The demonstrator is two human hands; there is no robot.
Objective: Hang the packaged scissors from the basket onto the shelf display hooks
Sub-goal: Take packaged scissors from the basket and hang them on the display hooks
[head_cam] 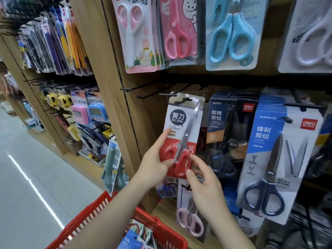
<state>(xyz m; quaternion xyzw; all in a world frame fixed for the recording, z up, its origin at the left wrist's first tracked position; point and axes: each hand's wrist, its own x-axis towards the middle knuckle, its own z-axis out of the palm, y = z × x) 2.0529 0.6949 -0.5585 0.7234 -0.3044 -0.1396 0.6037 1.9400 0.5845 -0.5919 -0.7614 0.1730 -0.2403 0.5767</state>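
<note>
A carded pack of red-handled scissors hangs at a black display hook in the middle shelf row. My left hand grips its lower left edge, thumb across the red handle and index finger up the card. My right hand pinches the pack's lower right corner. A red basket sits below my arms with more packaged scissors inside.
Two bare black hooks stick out left of the pack. Dark and blue carded scissors hang to the right, pastel ones above, pink ones below. A wooden upright divides the shelving; the aisle floor lies left.
</note>
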